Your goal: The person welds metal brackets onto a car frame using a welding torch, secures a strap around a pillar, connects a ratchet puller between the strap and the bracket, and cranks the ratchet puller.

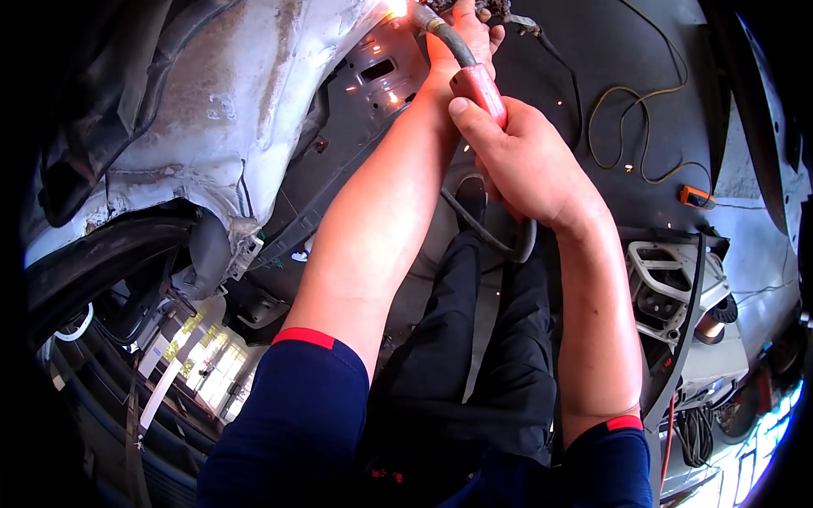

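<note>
The right hand point(527, 157) is grasping the red handle point(481, 91) of a torch point(462, 55), its thumb lying against the side. From that hand, the torch's long axis is pointing toward eleven o'clock, running up the handle and then bending leftward through the dark neck. The tip is ending beside a glaring light point(395, 8) at the top edge of the view, next to the pale metal panel point(254, 93) of a vehicle.

The left hand point(476, 35) is lying beyond the right one, also toward eleven o'clock from it, and the neck is crossing in front of it. Of the two, the left is sitting nearer the light, which is shining toward ten o'clock from it. Its fingers are partly hidden, so whether it is grasping anything cannot be told. A thick cable point(527, 244) is emerging at six o'clock below the right hand.
</note>
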